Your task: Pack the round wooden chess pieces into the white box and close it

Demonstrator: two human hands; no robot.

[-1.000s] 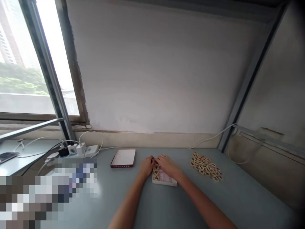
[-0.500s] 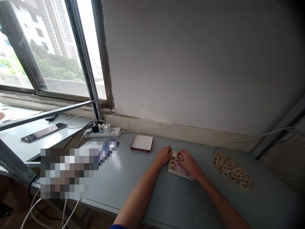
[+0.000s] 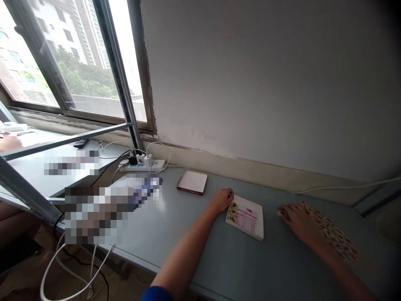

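A shallow white box [image 3: 261,225] lies on the desk, with several round Chinese chess pieces [image 3: 232,212] in a column along its left side and a pink drawing on its floor. My left hand [image 3: 223,200] is closed with curled fingers at the box's far left corner, gripping its edge. Further right, my right hand [image 3: 296,219] is low over the desk at the left edge of a spread of loose chess pieces. A pale round piece [image 3: 280,213] shows at its fingertips, partly hidden by them. The hand and forearm cover part of the spread.
A dark red box lid [image 3: 191,182], its white inside facing up, lies near the wall. Left of it are a power strip [image 3: 158,165] with plugs and cables, and a blurred-out patch. A metal post [image 3: 120,62] stands by the window. Another person's hand [image 3: 11,143] is at far left.
My right hand has moved right, from above the box to the loose pieces. The piece it held over the box is no longer there. My left hand stays at the box; the view has shifted slightly.
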